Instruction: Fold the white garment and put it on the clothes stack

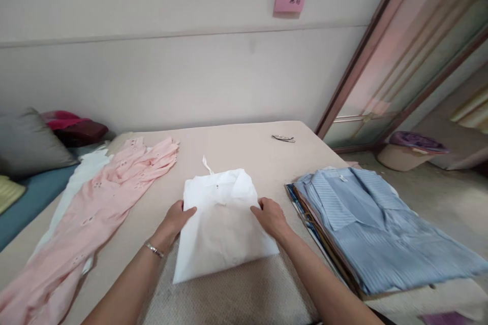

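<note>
I see a folded white shirt (pixel 223 223) lying in the middle of the beige table (pixel 244 142), collar toward the far side. My left hand (pixel 176 221) rests at the shirt's left edge, fingers loosely curled with the thumb over the fabric; I cannot tell whether it truly grips. My right hand (pixel 271 217) lies on the right edge, fingers spread flat and pressing down rather than closed. To the left, a pink garment (pixel 102 213) stretches out over a white one (pixel 82 177). To the right sits a stack of folded clothes topped by a blue striped shirt (pixel 373 228). A small clip (pixel 283 138) lies far back on the table.
</note>
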Demonstrator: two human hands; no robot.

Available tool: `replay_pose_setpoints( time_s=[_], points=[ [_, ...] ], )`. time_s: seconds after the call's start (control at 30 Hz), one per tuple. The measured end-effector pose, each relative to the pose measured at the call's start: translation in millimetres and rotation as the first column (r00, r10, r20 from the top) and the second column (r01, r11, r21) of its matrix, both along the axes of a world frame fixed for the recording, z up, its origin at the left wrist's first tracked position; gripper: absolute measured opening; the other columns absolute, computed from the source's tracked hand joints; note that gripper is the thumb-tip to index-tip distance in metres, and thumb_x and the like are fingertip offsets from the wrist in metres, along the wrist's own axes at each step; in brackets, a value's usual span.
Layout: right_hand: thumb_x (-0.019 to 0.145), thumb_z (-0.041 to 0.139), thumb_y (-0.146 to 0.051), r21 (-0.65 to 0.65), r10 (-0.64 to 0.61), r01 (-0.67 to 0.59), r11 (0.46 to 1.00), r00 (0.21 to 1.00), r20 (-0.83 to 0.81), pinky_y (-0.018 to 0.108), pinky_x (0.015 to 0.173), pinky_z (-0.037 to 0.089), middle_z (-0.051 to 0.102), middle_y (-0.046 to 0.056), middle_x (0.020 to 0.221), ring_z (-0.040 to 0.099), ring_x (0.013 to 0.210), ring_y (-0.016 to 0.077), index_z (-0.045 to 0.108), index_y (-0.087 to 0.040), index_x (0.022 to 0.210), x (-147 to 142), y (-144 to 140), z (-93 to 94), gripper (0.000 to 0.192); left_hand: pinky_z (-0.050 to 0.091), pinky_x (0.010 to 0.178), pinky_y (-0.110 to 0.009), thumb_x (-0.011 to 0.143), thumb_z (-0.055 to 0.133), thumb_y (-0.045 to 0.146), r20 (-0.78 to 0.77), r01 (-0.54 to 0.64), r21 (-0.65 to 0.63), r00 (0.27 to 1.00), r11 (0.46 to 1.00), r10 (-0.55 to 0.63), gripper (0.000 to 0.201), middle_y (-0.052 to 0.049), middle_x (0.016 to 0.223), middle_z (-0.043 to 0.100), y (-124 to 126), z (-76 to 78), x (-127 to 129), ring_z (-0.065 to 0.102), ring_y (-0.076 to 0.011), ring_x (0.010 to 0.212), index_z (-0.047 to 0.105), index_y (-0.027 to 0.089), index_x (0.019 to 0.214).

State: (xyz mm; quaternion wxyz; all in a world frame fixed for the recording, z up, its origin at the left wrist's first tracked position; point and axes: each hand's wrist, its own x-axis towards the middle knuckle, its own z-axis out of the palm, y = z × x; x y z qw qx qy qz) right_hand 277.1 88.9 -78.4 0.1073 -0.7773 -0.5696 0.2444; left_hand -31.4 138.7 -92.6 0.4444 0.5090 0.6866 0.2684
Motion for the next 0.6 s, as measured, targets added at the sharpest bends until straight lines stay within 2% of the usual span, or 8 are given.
replay_pose_setpoints(
  time_s=[0.07,0.17,0.23,0.33,0.47,0.53,0.6],
  points=[
    [0.09,0.057,-0.033,-0.003,-0.017,0.017,1.0,1.0,-0.013,0.028,0.072,0.043,0.073,0.013,0.106,0.068,0.097,0.0237,0.068,-0.016,0.099,-3.6,-1.6,1.3,0.022,0.054,0.067,-0.032,0.069,0.077,0.029,0.18,-0.015,-0.025,0.983,1.0,0.019,0.038,-0.011,0.099,0.075,-7.8,6.5,6.7,0.072,-0.0252,0.082,0.062,0.014,0.101],
    [0.09,0.056,-0.024,0.011,-0.04,0.041,0.999,0.999,-0.014,0.028,0.076,0.046,0.072,0.015,0.113,0.069,0.104,0.0245,0.067,-0.014,0.108,-8.2,-11.3,12.0,0.023,0.057,0.066,-0.032,0.065,0.08,0.024,0.337,-0.059,-0.03,0.939,0.998,0.065,0.043,-0.01,0.095,0.077,-26.2,21.7,18.4,0.073,-0.0237,0.077,0.063,0.015,0.104],
    [0.092,0.053,-0.021,0.045,-0.053,0.054,0.998,0.999,-0.006,0.029,0.078,0.046,0.073,0.014,0.111,0.069,0.104,0.0248,0.066,-0.016,0.111,-6.3,-22.0,26.8,0.024,0.059,0.067,-0.034,0.065,0.083,0.028,0.42,-0.069,-0.029,0.905,0.997,0.075,0.052,-0.01,0.098,0.077,-40.9,36.0,28.0,0.074,-0.0241,0.077,0.063,0.017,0.111],
    [0.095,0.051,-0.024,0.127,-0.047,0.04,0.991,0.998,0.049,0.031,0.078,0.046,0.074,0.013,0.106,0.069,0.102,0.0262,0.064,-0.019,0.114,11.6,-42.8,60.5,0.023,0.061,0.068,-0.037,0.064,0.086,0.037,0.476,-0.037,0.014,0.879,0.999,0.026,0.064,-0.012,0.108,0.076,-62.6,65.9,52.2,0.075,-0.0265,0.081,0.061,0.021,0.121],
    [0.1,0.045,-0.026,0.23,-0.063,0.014,0.973,0.976,0.21,0.031,0.077,0.044,0.073,0.013,0.103,0.069,0.097,0.0259,0.06,-0.018,0.115,71.9,-76.7,120.5,0.023,0.061,0.069,-0.035,0.065,0.086,0.043,0.501,0.071,0.181,0.852,0.981,-0.154,0.071,-0.01,0.118,0.073,-83.1,116.9,116.1,0.074,-0.0272,0.089,0.059,0.023,0.127],
    [0.102,0.042,-0.027,0.283,-0.121,0.042,0.958,0.955,0.27,0.031,0.078,0.042,0.073,0.013,0.103,0.067,0.097,0.0251,0.059,-0.018,0.116,116.4,-93.4,150.9,0.023,0.06,0.072,-0.034,0.068,0.084,0.045,0.514,0.109,0.285,0.821,0.952,-0.248,0.071,-0.01,0.122,0.072,-87.7,139.6,161.7,0.072,-0.0264,0.093,0.058,0.022,0.13],
    [0.103,0.041,-0.028,0.335,-0.197,0.082,0.939,0.925,0.326,0.031,0.079,0.04,0.073,0.014,0.104,0.066,0.099,0.0254,0.059,-0.016,0.115,166.9,-107.6,176.3,0.025,0.059,0.075,-0.032,0.073,0.081,0.046,0.513,0.137,0.391,0.788,0.91,-0.339,0.07,-0.011,0.123,0.07,-89.4,154.6,213.3,0.071,-0.0255,0.097,0.055,0.019,0.132]
  ],
)
